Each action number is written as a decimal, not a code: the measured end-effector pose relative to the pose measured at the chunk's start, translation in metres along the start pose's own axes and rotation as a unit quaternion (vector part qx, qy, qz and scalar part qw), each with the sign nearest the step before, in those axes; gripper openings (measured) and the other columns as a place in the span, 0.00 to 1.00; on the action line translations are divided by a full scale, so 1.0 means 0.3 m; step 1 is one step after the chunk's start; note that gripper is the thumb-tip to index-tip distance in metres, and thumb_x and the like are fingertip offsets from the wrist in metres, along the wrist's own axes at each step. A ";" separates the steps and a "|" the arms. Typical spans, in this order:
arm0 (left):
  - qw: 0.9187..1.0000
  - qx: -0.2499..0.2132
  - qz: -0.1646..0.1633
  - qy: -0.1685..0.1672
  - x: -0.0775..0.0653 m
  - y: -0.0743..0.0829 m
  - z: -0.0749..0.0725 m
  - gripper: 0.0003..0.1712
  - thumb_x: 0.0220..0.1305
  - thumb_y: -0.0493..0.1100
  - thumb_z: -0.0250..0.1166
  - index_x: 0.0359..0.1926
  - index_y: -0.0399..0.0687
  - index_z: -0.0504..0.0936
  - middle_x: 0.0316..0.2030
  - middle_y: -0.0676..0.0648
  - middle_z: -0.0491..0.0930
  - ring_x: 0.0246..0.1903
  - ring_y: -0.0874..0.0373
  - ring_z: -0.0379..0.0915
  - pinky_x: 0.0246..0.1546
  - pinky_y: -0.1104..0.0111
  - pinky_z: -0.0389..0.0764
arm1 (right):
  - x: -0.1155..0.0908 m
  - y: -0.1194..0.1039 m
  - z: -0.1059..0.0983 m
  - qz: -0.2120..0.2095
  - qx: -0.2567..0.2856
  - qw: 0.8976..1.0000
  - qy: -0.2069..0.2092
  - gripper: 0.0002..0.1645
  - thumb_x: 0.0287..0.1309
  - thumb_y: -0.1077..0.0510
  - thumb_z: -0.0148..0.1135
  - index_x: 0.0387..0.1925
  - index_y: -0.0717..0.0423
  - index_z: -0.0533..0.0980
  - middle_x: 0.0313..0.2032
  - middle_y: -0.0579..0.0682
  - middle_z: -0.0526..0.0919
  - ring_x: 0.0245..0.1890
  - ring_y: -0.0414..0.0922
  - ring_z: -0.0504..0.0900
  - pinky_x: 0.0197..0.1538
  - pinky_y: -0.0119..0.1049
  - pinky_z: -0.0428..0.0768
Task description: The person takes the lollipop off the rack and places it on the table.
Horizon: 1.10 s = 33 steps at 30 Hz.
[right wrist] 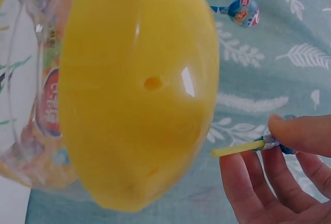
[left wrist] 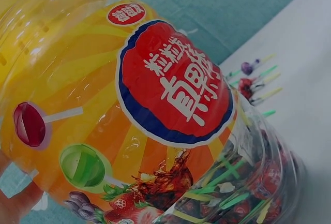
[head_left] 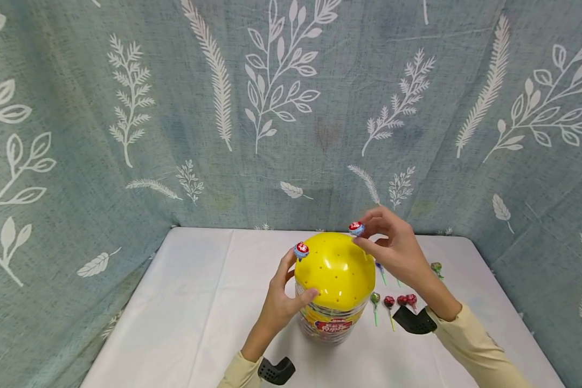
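Note:
A clear plastic jar (head_left: 333,327) with a domed yellow lid (head_left: 337,269) stands on the white table, and small holes dot the lid. My left hand (head_left: 282,302) grips the jar near its top, thumb over the lid's front edge. At the lid's left edge a blue-and-red wrapped lollipop (head_left: 301,250) sticks outward, its head also visible in the right wrist view. Above the lid's right side, my right hand (head_left: 393,242) pinches another wrapped lollipop (head_left: 356,229). Its yellow stick (right wrist: 240,148) points toward the lid, apart from it. Many lollipops show through the jar's wall (left wrist: 258,182).
Several loose lollipops (head_left: 389,302) lie on the table to the right of the jar, some partly behind my right arm. The white tablecloth (head_left: 199,302) runs back to a grey-green leaf-patterned curtain (head_left: 291,178), which also hangs along both sides.

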<state>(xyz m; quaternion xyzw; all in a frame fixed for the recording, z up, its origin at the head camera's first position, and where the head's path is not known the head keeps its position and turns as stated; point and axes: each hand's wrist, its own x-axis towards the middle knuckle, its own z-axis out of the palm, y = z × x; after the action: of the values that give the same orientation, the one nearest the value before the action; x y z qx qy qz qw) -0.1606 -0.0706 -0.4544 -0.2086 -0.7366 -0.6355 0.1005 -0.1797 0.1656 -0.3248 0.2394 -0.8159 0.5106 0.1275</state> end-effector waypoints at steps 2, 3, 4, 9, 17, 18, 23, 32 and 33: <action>1.000 0.001 0.004 -0.001 0.000 -0.001 0.000 0.46 0.55 0.54 0.65 0.71 0.56 0.55 0.68 0.52 0.59 0.67 0.51 0.53 0.61 0.48 0.63 | -0.005 0.008 -0.006 0.001 -0.006 1.000 0.004 0.18 0.53 0.65 0.67 0.45 0.55 0.72 0.33 0.50 0.81 0.34 0.44 0.79 0.33 0.34 0.82; 1.000 0.000 0.004 -0.001 0.001 -0.001 0.000 0.46 0.55 0.54 0.65 0.71 0.56 0.55 0.68 0.52 0.59 0.67 0.51 0.53 0.61 0.48 0.63 | -0.006 0.012 -0.010 0.001 -0.009 1.000 0.005 0.19 0.52 0.65 0.67 0.45 0.55 0.72 0.33 0.50 0.81 0.34 0.44 0.79 0.32 0.34 0.82; 1.000 0.001 0.003 -0.001 0.000 -0.001 0.000 0.46 0.54 0.55 0.65 0.71 0.57 0.55 0.68 0.52 0.60 0.67 0.51 0.53 0.61 0.48 0.63 | -0.008 0.015 -0.013 0.002 -0.011 1.000 0.007 0.19 0.52 0.65 0.68 0.45 0.55 0.72 0.33 0.50 0.81 0.34 0.44 0.79 0.32 0.34 0.82; 1.000 0.001 0.001 0.001 0.001 -0.004 -0.001 0.46 0.54 0.56 0.65 0.71 0.59 0.55 0.68 0.54 0.60 0.67 0.53 0.54 0.61 0.48 0.63 | -0.020 0.030 -0.028 0.007 -0.013 1.000 0.008 0.21 0.51 0.66 0.68 0.47 0.55 0.72 0.34 0.50 0.81 0.35 0.44 0.79 0.32 0.33 0.81; 1.000 0.002 0.005 0.001 0.002 -0.005 0.001 0.46 0.54 0.56 0.65 0.71 0.62 0.55 0.68 0.56 0.60 0.67 0.54 0.54 0.59 0.48 0.64 | -0.043 0.042 -0.056 0.026 -0.021 0.999 0.010 0.20 0.52 0.64 0.68 0.46 0.54 0.72 0.34 0.50 0.81 0.35 0.43 0.79 0.32 0.33 0.81; 1.000 0.002 0.006 0.002 0.001 -0.004 0.000 0.46 0.54 0.56 0.65 0.71 0.61 0.54 0.68 0.55 0.60 0.67 0.54 0.54 0.59 0.47 0.64 | -0.046 0.044 -0.059 0.028 -0.022 0.999 0.010 0.20 0.52 0.63 0.68 0.46 0.54 0.72 0.34 0.50 0.81 0.35 0.43 0.79 0.32 0.33 0.81; 1.000 -0.001 0.007 0.003 0.001 -0.004 -0.002 0.46 0.54 0.56 0.65 0.71 0.61 0.55 0.68 0.55 0.60 0.67 0.54 0.54 0.60 0.47 0.64 | -0.065 0.063 -0.078 0.042 -0.039 0.998 0.012 0.19 0.53 0.61 0.68 0.46 0.53 0.72 0.35 0.49 0.82 0.35 0.43 0.79 0.32 0.33 0.81; 1.000 0.001 0.020 0.001 0.005 -0.010 0.000 0.45 0.55 0.56 0.65 0.71 0.60 0.54 0.68 0.54 0.60 0.66 0.53 0.55 0.59 0.47 0.64 | -0.109 0.130 -0.128 0.071 -0.080 0.994 0.015 0.17 0.54 0.59 0.68 0.44 0.52 0.72 0.34 0.48 0.82 0.34 0.41 0.79 0.31 0.34 0.81; 1.000 0.003 0.018 0.001 0.005 -0.010 0.001 0.45 0.55 0.56 0.64 0.71 0.60 0.54 0.68 0.54 0.60 0.66 0.53 0.54 0.59 0.47 0.64 | -0.114 0.136 -0.134 0.076 -0.086 0.993 0.016 0.17 0.53 0.58 0.68 0.44 0.52 0.72 0.34 0.48 0.82 0.34 0.40 0.79 0.32 0.33 0.81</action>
<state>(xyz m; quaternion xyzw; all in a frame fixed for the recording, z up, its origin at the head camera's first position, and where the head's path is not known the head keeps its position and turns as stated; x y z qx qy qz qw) -0.1632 -0.0704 -0.4565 -0.2208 -0.7343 -0.6318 0.1135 -0.1731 0.2253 -0.3539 0.1571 -0.8703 0.4507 0.1215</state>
